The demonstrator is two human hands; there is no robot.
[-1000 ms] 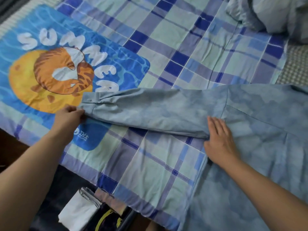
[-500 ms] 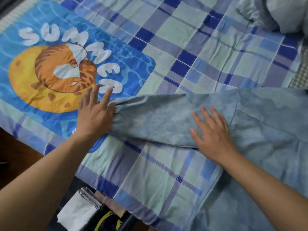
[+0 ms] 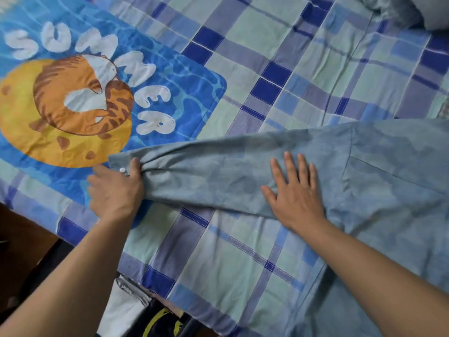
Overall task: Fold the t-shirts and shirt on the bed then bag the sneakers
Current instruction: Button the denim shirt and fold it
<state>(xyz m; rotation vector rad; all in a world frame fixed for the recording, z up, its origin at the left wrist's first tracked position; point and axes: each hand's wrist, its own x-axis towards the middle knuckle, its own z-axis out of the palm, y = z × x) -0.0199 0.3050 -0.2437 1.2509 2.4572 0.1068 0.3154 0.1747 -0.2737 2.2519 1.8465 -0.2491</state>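
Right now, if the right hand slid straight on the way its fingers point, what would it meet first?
The right hand lies flat on the shirt sleeve, fingers pointing up the bed. Going on, it would cross the sleeve's far edge onto the checked bedsheet; nothing else shows in that line.

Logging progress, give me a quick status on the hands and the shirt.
Left hand grips sleeve cuff. Right hand flat on sleeve, fingers spread. Shirt unfolded on bed. Nothing in the way.

blue summer cat mat (image 3: 184,76) on the checked bedsheet (image 3: 279,45)
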